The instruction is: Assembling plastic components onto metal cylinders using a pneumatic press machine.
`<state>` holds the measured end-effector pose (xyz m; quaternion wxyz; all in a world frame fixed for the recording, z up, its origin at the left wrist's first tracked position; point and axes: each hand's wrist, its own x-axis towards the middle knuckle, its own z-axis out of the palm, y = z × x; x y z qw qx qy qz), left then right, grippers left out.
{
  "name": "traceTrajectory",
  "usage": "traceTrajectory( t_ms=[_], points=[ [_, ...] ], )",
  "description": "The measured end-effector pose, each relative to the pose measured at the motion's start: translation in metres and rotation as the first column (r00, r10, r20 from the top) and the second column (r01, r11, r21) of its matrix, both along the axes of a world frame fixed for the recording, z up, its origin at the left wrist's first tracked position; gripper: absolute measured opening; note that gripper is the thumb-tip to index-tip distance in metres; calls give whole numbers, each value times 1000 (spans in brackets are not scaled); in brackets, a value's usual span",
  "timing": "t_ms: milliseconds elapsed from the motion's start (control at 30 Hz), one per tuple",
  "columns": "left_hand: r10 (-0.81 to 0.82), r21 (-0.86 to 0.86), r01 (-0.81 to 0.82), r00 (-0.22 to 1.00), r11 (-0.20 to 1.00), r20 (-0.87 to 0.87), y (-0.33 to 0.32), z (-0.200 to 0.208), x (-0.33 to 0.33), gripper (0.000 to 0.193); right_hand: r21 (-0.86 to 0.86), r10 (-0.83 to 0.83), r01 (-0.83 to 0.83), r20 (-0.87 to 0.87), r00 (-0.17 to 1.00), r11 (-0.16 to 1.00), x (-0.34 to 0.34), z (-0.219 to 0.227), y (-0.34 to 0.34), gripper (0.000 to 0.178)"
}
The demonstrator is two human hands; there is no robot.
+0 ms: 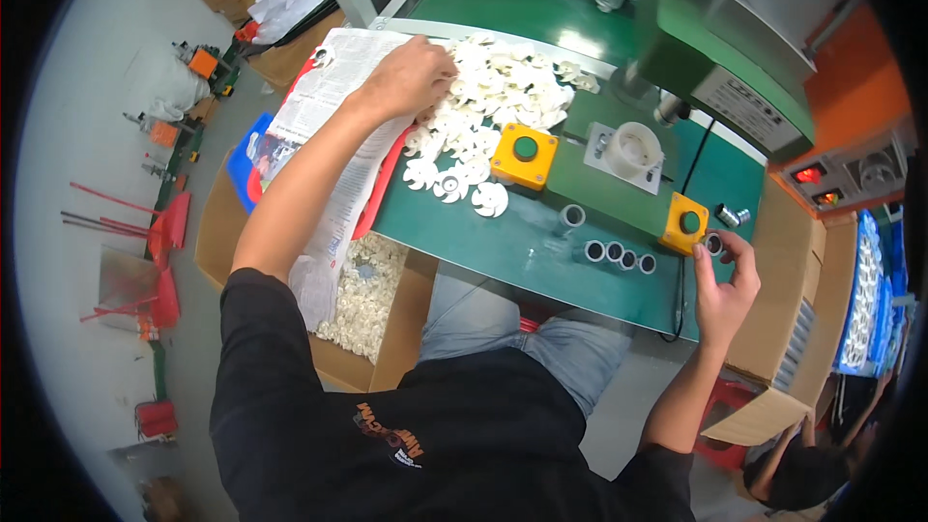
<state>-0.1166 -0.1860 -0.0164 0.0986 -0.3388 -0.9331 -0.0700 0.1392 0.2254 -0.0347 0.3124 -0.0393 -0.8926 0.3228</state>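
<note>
My left hand [411, 79] reaches to the left edge of a heap of white plastic fan wheels [512, 87]. Its fingers are curled downward and closed; whatever lies between them is hidden. At the right edge of the green tabletop [464, 251], my right hand [727, 290] pinches a short metal sleeve [713, 244] between thumb and fingers. Several similar dark-bored metal sleeves [612, 252] stand in a row near the front edge. A white round fixture [634, 149] sits on a metal plate beneath the green press [715, 68].
Two yellow boxes with green buttons, one left [524, 156] and one right [685, 223], flank the fixture. Newspaper [338, 87] covers a red tray at left. A carton of white parts [372, 290] stands below. Cartons [773, 319] and another person [807, 469] are at right.
</note>
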Motion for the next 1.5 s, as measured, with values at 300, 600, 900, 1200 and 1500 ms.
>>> traceTrajectory(
  t_ms=[300,600,900,1200,1500],
  points=[
    [-9,177,15,999,984,-38,4,3,5,10,-21,-34,34,-12,999,999,23,-9,18,27],
    [-89,440,301,893,846,-441,77,27,56,19,-62,-56,54,-29,998,997,24,-16,18,28],
    [-337,582,460,888,671,-313,178,-1,90,15,-92,15,-23,-84,996,995,32,-23,3,29],
    [-336,506,383,923,773,-185,179,9,94,11,53,68,-68,-1,998,996,39,-47,0,31],
    [-224,595,279,960,754,-166,180,3,92,14,79,124,-126,31,992,989,29,-55,-8,33]
  ],
)
